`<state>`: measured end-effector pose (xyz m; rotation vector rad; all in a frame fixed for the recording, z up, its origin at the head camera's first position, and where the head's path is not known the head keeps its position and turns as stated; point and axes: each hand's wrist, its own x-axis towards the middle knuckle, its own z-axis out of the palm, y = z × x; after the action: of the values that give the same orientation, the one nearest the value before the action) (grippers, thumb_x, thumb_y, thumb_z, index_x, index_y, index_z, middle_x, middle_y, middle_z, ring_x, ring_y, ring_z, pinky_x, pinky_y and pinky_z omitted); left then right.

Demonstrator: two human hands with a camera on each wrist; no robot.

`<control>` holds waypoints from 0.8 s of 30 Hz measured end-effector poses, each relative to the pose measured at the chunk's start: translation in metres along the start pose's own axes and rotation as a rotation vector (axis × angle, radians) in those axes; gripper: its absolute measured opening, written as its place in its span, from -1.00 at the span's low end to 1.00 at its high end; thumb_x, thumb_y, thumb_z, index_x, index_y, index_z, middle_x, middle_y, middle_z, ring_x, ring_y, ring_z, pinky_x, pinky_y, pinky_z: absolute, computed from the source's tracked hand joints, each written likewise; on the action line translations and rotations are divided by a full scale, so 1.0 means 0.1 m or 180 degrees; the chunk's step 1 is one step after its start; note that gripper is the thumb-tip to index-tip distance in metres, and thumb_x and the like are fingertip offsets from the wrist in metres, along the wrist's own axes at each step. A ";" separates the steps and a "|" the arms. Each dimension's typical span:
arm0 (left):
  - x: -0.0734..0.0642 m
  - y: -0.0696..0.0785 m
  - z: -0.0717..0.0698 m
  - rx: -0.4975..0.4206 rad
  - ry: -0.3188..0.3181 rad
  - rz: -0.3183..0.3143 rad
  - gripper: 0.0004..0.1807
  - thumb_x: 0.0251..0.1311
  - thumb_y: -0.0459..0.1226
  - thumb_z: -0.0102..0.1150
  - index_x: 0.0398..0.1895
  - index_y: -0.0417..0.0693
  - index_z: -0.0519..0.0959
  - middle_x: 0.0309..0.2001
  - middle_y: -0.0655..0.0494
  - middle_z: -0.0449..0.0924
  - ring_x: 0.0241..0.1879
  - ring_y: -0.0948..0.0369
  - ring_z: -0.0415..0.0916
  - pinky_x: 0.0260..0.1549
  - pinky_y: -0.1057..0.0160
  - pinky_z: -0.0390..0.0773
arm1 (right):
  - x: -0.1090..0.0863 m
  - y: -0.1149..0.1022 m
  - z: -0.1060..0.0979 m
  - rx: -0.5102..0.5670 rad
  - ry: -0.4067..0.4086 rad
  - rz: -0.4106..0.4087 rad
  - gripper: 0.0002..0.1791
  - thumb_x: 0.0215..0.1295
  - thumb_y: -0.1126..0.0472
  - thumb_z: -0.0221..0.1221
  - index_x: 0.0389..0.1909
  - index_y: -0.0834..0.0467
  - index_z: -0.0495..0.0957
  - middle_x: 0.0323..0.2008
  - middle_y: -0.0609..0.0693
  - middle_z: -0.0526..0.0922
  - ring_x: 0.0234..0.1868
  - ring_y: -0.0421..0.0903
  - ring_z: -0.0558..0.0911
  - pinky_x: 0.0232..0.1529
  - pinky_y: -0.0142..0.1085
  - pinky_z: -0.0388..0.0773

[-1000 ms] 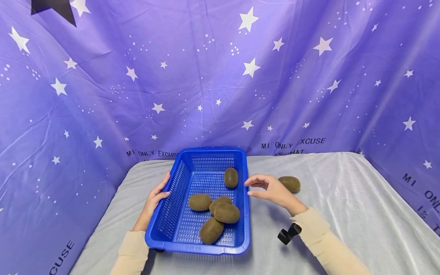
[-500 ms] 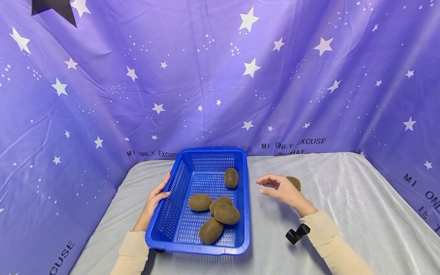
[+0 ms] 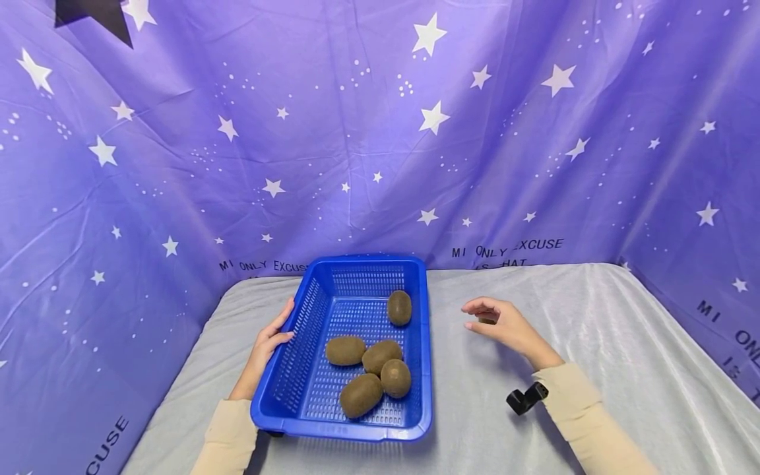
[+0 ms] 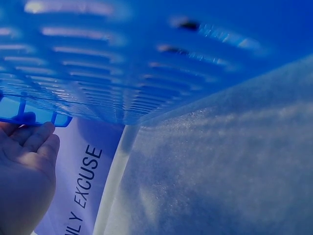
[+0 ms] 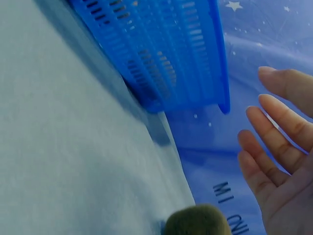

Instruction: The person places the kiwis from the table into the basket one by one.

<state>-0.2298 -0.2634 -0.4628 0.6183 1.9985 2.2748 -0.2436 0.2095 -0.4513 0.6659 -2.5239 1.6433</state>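
Observation:
A blue plastic basket (image 3: 341,429) with slotted walls holds several brown kiwis. One kiwi (image 3: 399,308) lies near its far right wall, while the others (image 3: 361,396) cluster toward the front. My left hand (image 3: 264,349) grips the basket's left rim, with the thumb and fingers at its edge; in the left wrist view the fingers (image 4: 39,139) meet the rim from below. To the right of the basket, my right hand (image 3: 505,326) hovers with relaxed, spread fingers and nothing held. Another kiwi (image 5: 198,221) is on the cloth, mostly hidden behind that hand in the head view.
A pale grey cloth (image 3: 594,343) covers the table. Purple star-printed curtains (image 3: 356,132) hang at the back and both sides, close behind the basket's far end. A black wrist camera (image 3: 527,398) sticks out from the right sleeve.
My right hand has moved right, away from the basket's right rim and in front of the loose kiwi. The kiwi atop the front cluster has rolled forward and turned end-up. My left hand stays put.

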 end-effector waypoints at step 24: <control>-0.01 0.00 -0.01 0.0080 -0.0009 -0.0015 -0.31 0.27 -0.50 -0.22 0.45 -0.30 -0.15 0.49 -0.12 -0.36 0.45 0.15 -0.25 0.16 0.51 0.21 | -0.04 0.27 -0.25 -0.0242 0.0353 0.0187 -0.55 0.14 0.19 0.30 0.04 0.28 0.51 0.00 0.30 0.57 0.00 0.12 0.55 0.00 -0.44 0.42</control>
<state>-0.2296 -0.2647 -0.4632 0.6175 2.0283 2.2482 -0.2550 0.2420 -0.4645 0.4842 -2.5352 1.5463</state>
